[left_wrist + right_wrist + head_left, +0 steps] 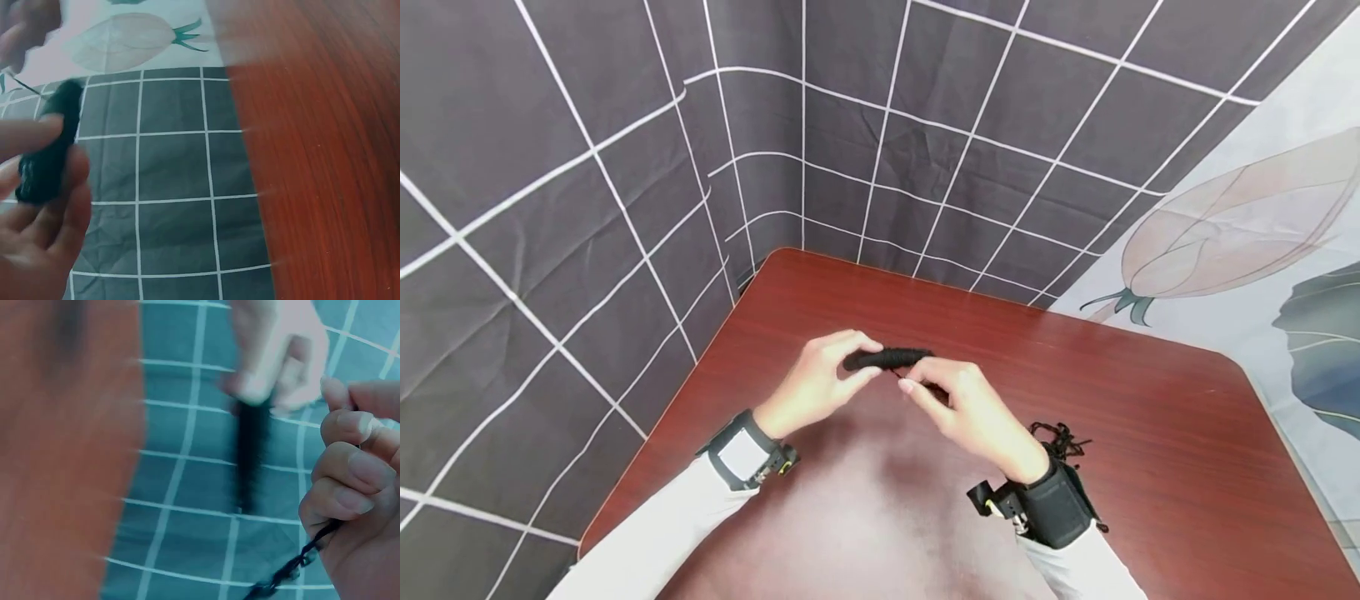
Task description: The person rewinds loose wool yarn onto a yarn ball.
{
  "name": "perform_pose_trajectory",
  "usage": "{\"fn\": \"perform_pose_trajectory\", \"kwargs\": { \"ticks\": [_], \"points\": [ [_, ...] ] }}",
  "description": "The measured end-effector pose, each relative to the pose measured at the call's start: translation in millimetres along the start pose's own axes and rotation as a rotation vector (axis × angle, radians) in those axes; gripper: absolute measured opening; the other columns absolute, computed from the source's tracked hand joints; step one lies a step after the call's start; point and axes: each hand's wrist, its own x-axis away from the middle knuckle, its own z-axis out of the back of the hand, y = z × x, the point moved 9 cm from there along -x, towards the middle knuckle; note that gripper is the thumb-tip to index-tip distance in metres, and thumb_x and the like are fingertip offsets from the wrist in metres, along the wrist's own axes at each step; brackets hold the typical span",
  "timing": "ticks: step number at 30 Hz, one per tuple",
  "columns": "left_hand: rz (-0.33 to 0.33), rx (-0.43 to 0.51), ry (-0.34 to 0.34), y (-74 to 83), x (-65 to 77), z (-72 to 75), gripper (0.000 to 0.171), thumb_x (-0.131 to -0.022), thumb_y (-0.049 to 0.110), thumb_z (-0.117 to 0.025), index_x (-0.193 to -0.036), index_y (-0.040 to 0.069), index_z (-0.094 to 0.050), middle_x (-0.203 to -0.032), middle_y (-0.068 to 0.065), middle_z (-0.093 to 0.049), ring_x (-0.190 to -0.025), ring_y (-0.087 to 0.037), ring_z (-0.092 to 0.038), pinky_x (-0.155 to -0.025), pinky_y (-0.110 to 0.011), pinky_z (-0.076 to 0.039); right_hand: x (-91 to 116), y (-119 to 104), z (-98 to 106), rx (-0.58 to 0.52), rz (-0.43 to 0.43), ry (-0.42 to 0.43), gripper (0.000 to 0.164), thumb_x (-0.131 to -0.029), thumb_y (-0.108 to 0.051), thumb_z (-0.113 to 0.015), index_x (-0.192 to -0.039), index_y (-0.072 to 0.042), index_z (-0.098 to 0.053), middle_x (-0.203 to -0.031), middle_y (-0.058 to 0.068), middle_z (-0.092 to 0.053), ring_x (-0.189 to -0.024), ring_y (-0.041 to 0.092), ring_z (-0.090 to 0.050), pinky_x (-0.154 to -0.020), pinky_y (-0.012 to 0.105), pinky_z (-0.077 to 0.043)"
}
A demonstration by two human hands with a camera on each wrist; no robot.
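Note:
A black cord-wound bundle [893, 358], shaped like a short thick roll, is held in my left hand [816, 382] above the table. In the left wrist view, the left thumb lies across the bundle [45, 169] with the fingers curled beneath it. My right hand [976, 410] is just right of it, pinching a thin black cord. A short taut stretch of cord [26, 85] runs off the bundle's end toward the right hand. From under the curled right fingers [369, 469] a kinked, twisted length of black cord [284, 573] hangs down. The bundle's core is hidden under the windings.
A loose tangle of black cord [1063, 442] shows beside the right wrist, over the reddish-brown table [1180, 433]. Dark grid-patterned cloth [835, 117] hangs along the left and back edges. A white cloth with plant prints [1210, 242] hangs at the right.

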Motion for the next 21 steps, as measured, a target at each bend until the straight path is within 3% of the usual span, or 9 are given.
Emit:
{"fn": "perform_pose_trajectory", "kwargs": {
  "ticks": [3,6,8,11,14,16,19,21],
  "points": [
    [-0.048,0.11,-0.145,16.3,3.1,-10.6,0.017,-0.076,0.012,-0.074,-0.092,0.011,-0.067,-0.083,0.002,-0.067,-0.068,-0.006,-0.051,-0.056,-0.029,-0.047,-5,6,17,-0.003,-0.023,0.017,0.012,-0.089,-0.02,-0.061,-0.078,-0.018,-0.065,-0.07,-0.007,-0.057,-0.057,0.005,-0.044,-0.048,0.024,-0.039],
    [-0.048,0.298,-0.25,36.7,4.1,-11.7,0.018,-0.074,0.008,-0.075,-0.091,0.01,-0.068,-0.081,0.001,-0.068,-0.069,-0.007,-0.054,-0.06,-0.03,-0.048,-3,25,17,-0.064,-0.098,-0.016,0.01,-0.089,-0.023,-0.061,-0.081,-0.021,-0.067,-0.069,-0.008,-0.058,-0.057,0.006,-0.044,-0.05,0.023,-0.039],
    [-0.026,0.402,-0.248,46.3,1.6,-6.7,0.018,-0.074,0.005,-0.074,-0.09,0.007,-0.068,-0.082,-0.003,-0.069,-0.073,-0.008,-0.058,-0.064,-0.03,-0.051,2,35,8,-0.13,-0.132,-0.051,0.011,-0.09,-0.016,-0.059,-0.081,-0.02,-0.065,-0.068,-0.007,-0.056,-0.058,0.007,-0.044,-0.051,0.023,-0.039],
    [0.035,0.501,-0.14,44.8,-4.0,2.3,0.02,-0.074,0.0,-0.073,-0.092,0.002,-0.066,-0.086,-0.009,-0.068,-0.075,-0.012,-0.06,-0.064,-0.029,-0.053,13,40,-11,-0.182,-0.155,-0.066,0.017,-0.092,-0.007,-0.054,-0.08,-0.015,-0.062,-0.064,-0.003,-0.051,-0.057,0.008,-0.043,-0.052,0.024,-0.038],
    [0.068,0.429,-0.005,31.0,-6.8,7.7,0.02,-0.076,0.001,-0.072,-0.094,0.004,-0.065,-0.089,-0.008,-0.068,-0.074,-0.012,-0.06,-0.06,-0.028,-0.053,22,32,-24,-0.149,-0.166,-0.064,0.02,-0.095,-0.008,-0.048,-0.078,-0.015,-0.058,-0.061,-0.005,-0.046,-0.055,0.006,-0.041,-0.05,0.022,-0.038],
    [0.076,0.3,0.049,19.1,-6.5,6.5,0.019,-0.078,0.007,-0.072,-0.096,0.008,-0.066,-0.091,-0.003,-0.068,-0.075,-0.009,-0.058,-0.06,-0.027,-0.052,24,23,-28,-0.064,-0.162,-0.067,0.024,-0.098,-0.018,-0.046,-0.075,-0.017,-0.055,-0.06,-0.009,-0.042,-0.052,0.003,-0.038,-0.048,0.02,-0.036],
    [0.039,0.098,0.05,7.4,-4.1,-1.1,0.016,-0.08,0.015,-0.07,-0.095,0.013,-0.066,-0.088,0.003,-0.066,-0.073,-0.005,-0.054,-0.06,-0.026,-0.049,21,6,-21,0.027,-0.109,-0.068,0.024,-0.097,-0.024,-0.048,-0.073,-0.019,-0.051,-0.059,-0.01,-0.04,-0.051,0.001,-0.037,-0.046,0.019,-0.034],
    [-0.006,0.054,-0.003,6.2,-3.2,-9.9,0.016,-0.079,0.017,-0.071,-0.094,0.014,-0.066,-0.087,0.005,-0.065,-0.074,-0.003,-0.053,-0.061,-0.025,-0.05,16,-3,-8,0.059,-0.061,-0.039,0.021,-0.094,-0.023,-0.052,-0.074,-0.019,-0.053,-0.061,-0.009,-0.043,-0.053,0.002,-0.039,-0.046,0.02,-0.034]
  ]
}}
